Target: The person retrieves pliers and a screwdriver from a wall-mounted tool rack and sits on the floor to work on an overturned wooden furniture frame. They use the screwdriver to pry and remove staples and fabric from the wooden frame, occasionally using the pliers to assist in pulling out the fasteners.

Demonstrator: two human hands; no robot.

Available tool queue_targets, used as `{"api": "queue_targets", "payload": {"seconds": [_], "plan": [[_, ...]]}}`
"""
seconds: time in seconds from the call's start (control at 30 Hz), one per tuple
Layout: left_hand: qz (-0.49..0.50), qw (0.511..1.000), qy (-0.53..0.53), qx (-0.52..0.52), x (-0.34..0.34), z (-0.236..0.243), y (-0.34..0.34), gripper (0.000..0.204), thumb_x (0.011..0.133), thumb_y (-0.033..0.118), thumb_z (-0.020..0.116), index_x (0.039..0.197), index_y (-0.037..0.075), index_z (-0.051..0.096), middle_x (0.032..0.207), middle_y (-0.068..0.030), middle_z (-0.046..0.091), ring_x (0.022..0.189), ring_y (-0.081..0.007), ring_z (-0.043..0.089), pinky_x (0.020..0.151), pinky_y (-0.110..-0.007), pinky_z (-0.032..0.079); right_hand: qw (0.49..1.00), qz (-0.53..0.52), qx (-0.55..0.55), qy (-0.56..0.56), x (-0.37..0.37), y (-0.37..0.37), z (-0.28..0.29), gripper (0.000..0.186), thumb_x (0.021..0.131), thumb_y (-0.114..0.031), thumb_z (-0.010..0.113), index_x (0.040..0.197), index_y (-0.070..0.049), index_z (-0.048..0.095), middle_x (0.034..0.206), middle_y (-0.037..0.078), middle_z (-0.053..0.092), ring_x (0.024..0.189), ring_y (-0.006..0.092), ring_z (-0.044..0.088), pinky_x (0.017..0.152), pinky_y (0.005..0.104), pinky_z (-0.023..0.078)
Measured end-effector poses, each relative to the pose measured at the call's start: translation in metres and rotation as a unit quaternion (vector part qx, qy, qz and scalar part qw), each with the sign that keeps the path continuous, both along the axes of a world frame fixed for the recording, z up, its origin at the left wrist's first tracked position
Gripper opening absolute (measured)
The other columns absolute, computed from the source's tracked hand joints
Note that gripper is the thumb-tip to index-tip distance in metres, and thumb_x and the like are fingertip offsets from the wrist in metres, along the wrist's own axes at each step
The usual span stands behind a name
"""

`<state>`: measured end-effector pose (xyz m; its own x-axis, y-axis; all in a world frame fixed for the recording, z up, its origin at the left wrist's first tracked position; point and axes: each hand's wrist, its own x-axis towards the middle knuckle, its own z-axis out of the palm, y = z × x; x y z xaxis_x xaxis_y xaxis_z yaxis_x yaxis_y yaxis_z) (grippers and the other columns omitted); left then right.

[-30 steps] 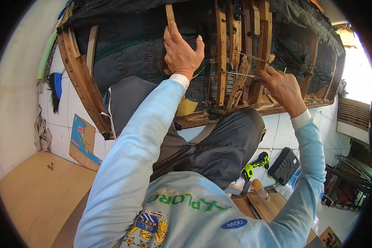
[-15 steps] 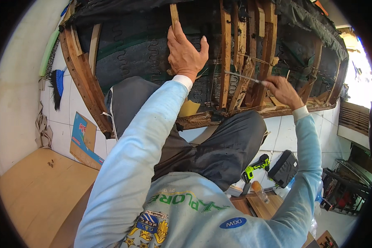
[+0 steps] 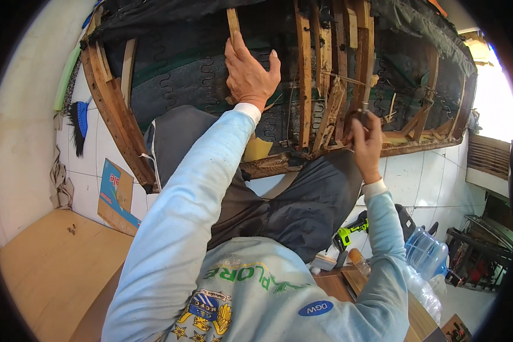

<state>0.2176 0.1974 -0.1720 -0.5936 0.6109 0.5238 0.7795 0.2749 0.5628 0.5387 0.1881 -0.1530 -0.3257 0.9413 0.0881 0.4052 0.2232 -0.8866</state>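
An overturned sofa frame [image 3: 303, 74] of bare wood lies in front of me, its dark underside and zigzag springs showing. Against a narrow wooden slat [image 3: 233, 21] at its middle, my left hand [image 3: 249, 77] grips with the fingers along the wood and the thumb apart. My right hand [image 3: 366, 142] is closed around a thin metal-shafted tool like a screwdriver [image 3: 365, 106]. It points upward, its shaft blurred, in front of a thick upright rail [image 3: 363, 62]. A splintered piece of wood [image 3: 329, 117] leans left of that hand.
A blue-bristled brush [image 3: 80, 122] and torn cardboard [image 3: 117, 191] lie at left on white tiles. Near my right knee are a green power drill [image 3: 350, 231] and an orange-capped bottle [image 3: 359, 259]. Farther right is a large blue water jug [image 3: 426, 251]. Torn black fabric [image 3: 424, 31] hangs from the frame.
My right hand has moved left and nearer to me, and the tool has swung from pointing left to pointing up. My left hand stays on the slat; the view has shifted slightly.
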Motion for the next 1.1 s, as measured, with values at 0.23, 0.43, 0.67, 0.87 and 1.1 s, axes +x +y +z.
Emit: {"api": "queue_targets", "payload": {"seconds": [0.23, 0.43, 0.67, 0.87, 1.1], "plan": [[-0.004, 1.0, -0.004, -0.002, -0.003, 0.0, -0.003, 0.094, 0.093, 0.044, 0.072, 0.164, 0.005, 0.025, 0.158, -0.031, 0.037, 0.136, -0.0494, 0.052, 0.097, -0.055, 0.059, 0.977, 0.048, 0.132, -0.161, -0.018, -0.021, 0.052, 0.033, 0.098, -0.015, 0.075, 0.127, -0.002, 0.069, 0.109, 0.019, 0.076, 0.089, 0.035, 0.075, 0.08, 0.0405, 0.057], [-0.023, 0.98, 0.199, -0.007, 0.012, 0.006, -0.009, 0.073, 0.098, 0.038, 0.066, 0.157, 0.003, 0.041, 0.16, -0.0251, 0.04, 0.144, -0.0508, 0.046, 0.123, -0.059, 0.036, 0.988, -0.013, 0.07, -0.137, -0.013, -0.037, 0.045, 0.033, 0.099, -0.016, 0.076, 0.127, 0.0, 0.069, 0.103, 0.017, 0.076, 0.088, 0.0267, 0.074, 0.081, 0.0373, 0.056], [-0.242, 0.947, -0.205, -0.054, 0.07, -0.016, -0.024, 0.059, 0.104, 0.022, 0.058, 0.154, -0.008, 0.048, 0.154, -0.0316, 0.054, 0.144, -0.0462, 0.052, 0.122, -0.053, 0.039, 0.986, -0.092, 0.068, -0.119, -0.018, -0.083, 0.032, 0.031, 0.099, -0.017, 0.078, 0.124, 0.001, 0.072, 0.1, 0.015, 0.076, 0.084, 0.0214, 0.07, 0.078, 0.0344, 0.054], [-0.252, 0.886, -0.364, -0.138, 0.084, -0.009, -0.034, 0.058, 0.105, 0.019, 0.059, 0.154, -0.008, 0.048, 0.136, -0.0342, 0.067, 0.127, -0.0464, 0.066, 0.106, -0.047, 0.053, 0.982, -0.131, 0.004, -0.134, -0.007, -0.108, 0.012, 0.033, 0.096, -0.019, 0.081, 0.122, 0.0, 0.074, 0.096, 0.014, 0.076, 0.083, 0.0216, 0.068, 0.078, 0.0348, 0.054], [-0.3, 0.892, -0.311, -0.135, 0.106, -0.016, -0.065, 0.068, 0.104, 0.017, 0.059, 0.16, -0.012, 0.033, 0.156, -0.0375, 0.049, 0.14, -0.0498, 0.054, 0.118, -0.047, 0.046, 0.98, -0.138, 0.04, -0.138, -0.008, -0.112, 0.001, 0.035, 0.095, -0.021, 0.081, 0.121, 0.001, 0.073, 0.092, 0.015, 0.074, 0.081, 0.0249, 0.068, 0.077, 0.0364, 0.054]]}}
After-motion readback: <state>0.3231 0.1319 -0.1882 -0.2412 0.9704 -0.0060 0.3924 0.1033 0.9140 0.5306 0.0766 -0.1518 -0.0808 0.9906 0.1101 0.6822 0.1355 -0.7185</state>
